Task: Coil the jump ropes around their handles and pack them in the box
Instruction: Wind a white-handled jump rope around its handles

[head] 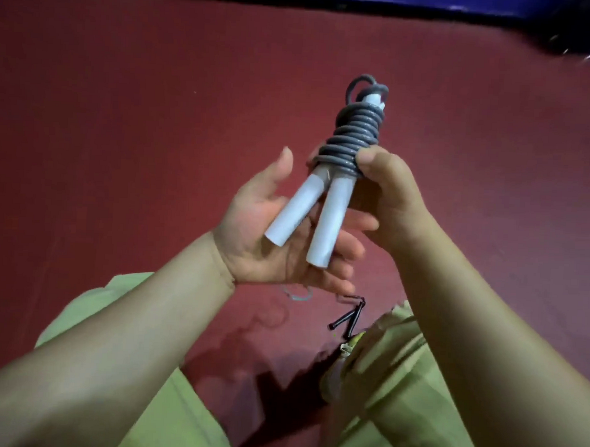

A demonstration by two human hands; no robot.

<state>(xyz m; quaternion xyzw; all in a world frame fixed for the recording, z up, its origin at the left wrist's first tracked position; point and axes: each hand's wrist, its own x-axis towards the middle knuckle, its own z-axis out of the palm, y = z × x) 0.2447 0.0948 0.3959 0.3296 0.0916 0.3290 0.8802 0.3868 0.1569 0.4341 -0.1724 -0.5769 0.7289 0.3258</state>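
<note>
Right hand pinches grey rope coil wound round white handles; left hand lies flat-fingered beneath handles, black handles below them on red floor.

There are no words, numbers or signs to read anywhere, not on the white handles or the floor.
</note>
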